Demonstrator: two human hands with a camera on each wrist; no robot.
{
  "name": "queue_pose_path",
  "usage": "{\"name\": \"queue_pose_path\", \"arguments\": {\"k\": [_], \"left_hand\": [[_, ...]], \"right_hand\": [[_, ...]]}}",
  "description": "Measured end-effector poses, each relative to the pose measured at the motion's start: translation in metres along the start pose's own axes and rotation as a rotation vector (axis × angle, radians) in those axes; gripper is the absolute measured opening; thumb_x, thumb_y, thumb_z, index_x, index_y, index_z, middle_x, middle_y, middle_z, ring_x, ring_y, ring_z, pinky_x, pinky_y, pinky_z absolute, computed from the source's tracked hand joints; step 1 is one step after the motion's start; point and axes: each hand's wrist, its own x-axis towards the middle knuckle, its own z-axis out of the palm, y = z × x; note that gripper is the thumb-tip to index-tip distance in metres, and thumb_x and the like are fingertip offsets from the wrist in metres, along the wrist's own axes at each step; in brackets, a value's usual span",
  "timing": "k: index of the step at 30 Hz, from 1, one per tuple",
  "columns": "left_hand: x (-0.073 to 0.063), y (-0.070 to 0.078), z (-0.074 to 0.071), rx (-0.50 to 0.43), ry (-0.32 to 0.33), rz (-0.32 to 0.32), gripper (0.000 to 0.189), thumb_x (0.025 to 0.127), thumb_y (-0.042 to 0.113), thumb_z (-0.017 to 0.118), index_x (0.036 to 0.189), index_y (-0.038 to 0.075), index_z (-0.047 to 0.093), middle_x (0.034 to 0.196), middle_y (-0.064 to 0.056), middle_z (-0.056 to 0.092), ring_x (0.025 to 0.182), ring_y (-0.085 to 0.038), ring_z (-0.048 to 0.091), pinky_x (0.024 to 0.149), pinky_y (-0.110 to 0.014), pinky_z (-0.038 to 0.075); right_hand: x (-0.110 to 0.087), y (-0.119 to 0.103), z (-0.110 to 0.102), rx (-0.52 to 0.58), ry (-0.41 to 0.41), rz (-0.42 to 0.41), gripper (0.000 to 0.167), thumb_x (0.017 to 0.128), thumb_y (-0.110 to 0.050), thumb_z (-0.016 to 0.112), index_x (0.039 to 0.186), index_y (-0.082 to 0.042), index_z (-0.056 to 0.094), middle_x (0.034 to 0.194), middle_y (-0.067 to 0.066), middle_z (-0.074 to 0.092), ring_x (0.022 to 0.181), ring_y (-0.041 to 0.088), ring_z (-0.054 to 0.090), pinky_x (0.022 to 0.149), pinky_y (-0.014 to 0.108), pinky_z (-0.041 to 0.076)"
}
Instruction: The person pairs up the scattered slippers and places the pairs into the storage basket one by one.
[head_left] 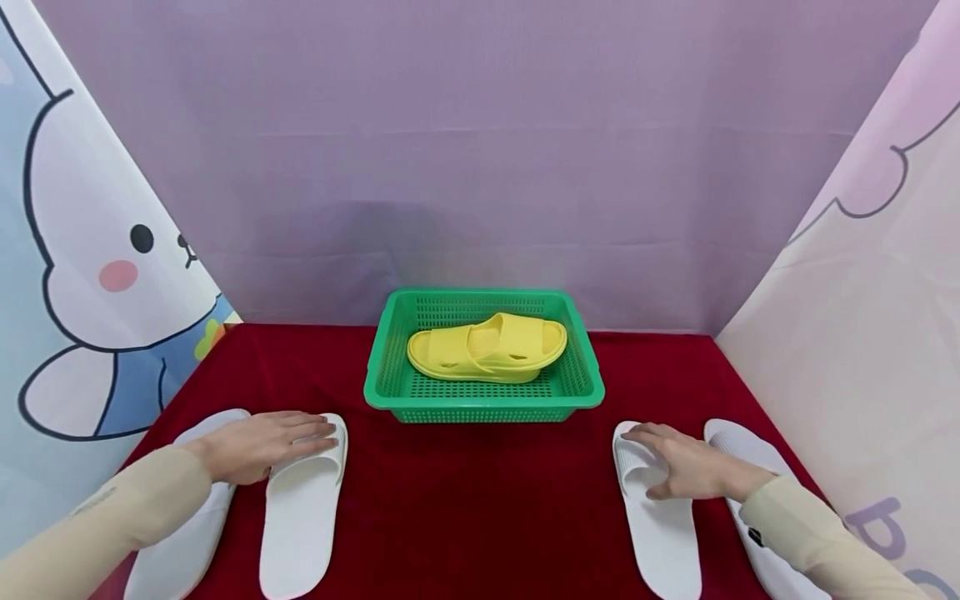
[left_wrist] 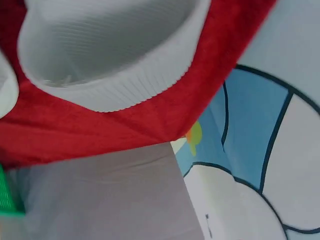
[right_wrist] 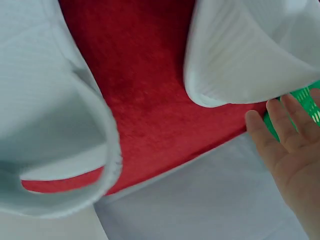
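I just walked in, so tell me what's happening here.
A person's left hand is over the left inner white slipper and their right hand over the right inner white slipper; neither visibly grips. The left outer white slipper and right outer white slipper lie outside, and yellow slippers sit in the green basket on the red cloth.

Left hand (head_left: 262,447): back upward, fingers extended inward
Right hand (head_left: 690,463): back upward, fingers extended inward, thumb spread apart
Left forearm (head_left: 135,510): outward behind its hand
Right forearm (head_left: 821,533): outward behind its hand
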Motion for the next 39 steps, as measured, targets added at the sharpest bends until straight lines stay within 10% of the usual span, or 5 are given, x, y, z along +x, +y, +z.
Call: {"name": "queue_pose_path", "arguments": {"k": [10,17,31,39], "left_hand": [[0.021,-0.015,0.020,0.083,-0.096,0.231,0.102,0.055,0.033,0.083,0.141,0.009,0.034,0.145,-0.005,0.036,0.132,-0.024,0.037,0.101,-0.039,0.040],[0.022,-0.017,0.020,0.116,-0.120,0.257,0.107,0.049,0.034,0.085,0.141,0.010,0.035,0.143,-0.004,0.040,0.130,-0.023,0.040,0.100,-0.036,0.042],[0.013,-0.012,0.023,-0.060,0.021,0.209,0.106,0.045,0.043,0.085,0.135,0.008,0.042,0.133,-0.003,0.049,0.120,-0.024,0.048,0.090,-0.038,0.049],[0.024,0.009,0.004,-0.199,0.064,-0.077,0.110,0.041,0.041,0.086,0.135,0.007,0.040,0.133,0.000,0.046,0.121,-0.021,0.043,0.093,-0.040,0.048]], "right_hand": [[0.001,0.014,0.004,0.057,-0.033,-0.021,0.078,0.063,-0.013,0.079,0.130,0.004,0.043,0.128,0.021,0.047,0.116,0.040,0.045,0.090,0.056,0.043],[0.003,0.023,0.003,0.117,-0.070,-0.007,0.075,0.065,-0.008,0.076,0.130,0.007,0.042,0.125,0.021,0.050,0.113,0.038,0.049,0.089,0.055,0.043],[0.007,0.023,-0.005,0.154,-0.105,0.023,0.071,0.066,-0.008,0.076,0.128,0.007,0.046,0.127,0.022,0.050,0.115,0.039,0.048,0.090,0.054,0.043],[0.004,0.021,-0.017,0.197,-0.032,0.076,0.072,0.070,-0.020,0.076,0.130,0.005,0.045,0.125,0.021,0.052,0.109,0.037,0.052,0.083,0.044,0.050]]}}
